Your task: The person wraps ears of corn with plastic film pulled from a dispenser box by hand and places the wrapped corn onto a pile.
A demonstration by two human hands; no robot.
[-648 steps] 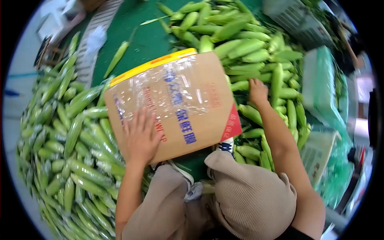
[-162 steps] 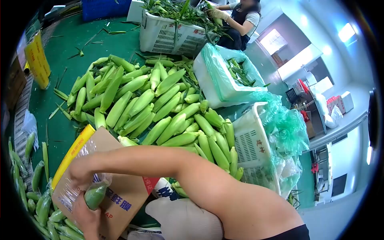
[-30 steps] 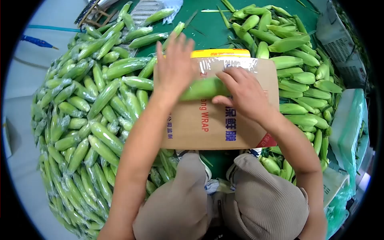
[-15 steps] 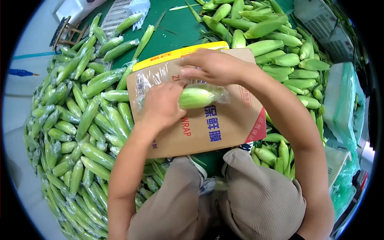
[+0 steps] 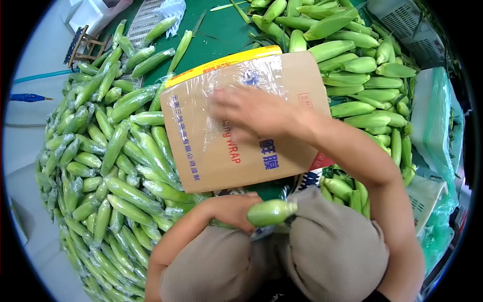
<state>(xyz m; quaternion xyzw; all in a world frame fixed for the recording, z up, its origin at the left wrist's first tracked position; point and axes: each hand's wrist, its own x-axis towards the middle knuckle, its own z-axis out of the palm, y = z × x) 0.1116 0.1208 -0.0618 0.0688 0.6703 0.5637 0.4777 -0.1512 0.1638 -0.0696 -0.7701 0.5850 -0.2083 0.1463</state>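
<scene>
My left hand (image 5: 232,211) has dropped low between the knees, its fingers wrapped round a green ear of corn (image 5: 271,212) in its husk. The ear's pale end points right; whether film covers it is hard to make out. Over the cardboard box (image 5: 201,161) is my right hand (image 5: 251,109), palm down, its fingers blurred but apparently stretched out, thumb apart. Shiny clear plastic film (image 5: 201,90) lies across the box's top, under and beside that hand. The box has blue and red print and a yellow far edge.
A large heap of film-wrapped corn ears (image 5: 121,194) spreads on the left. Unwrapped ears (image 5: 362,78) are piled at the right. Beyond them are a grey crate (image 5: 397,22) and a white box with green plastic (image 5: 435,116). A small wooden stool (image 5: 83,48) stands far left.
My left hand has carried the ear of corn from above the box down towards my lap. My right hand has moved down and slightly left over the film, away from the ear.
</scene>
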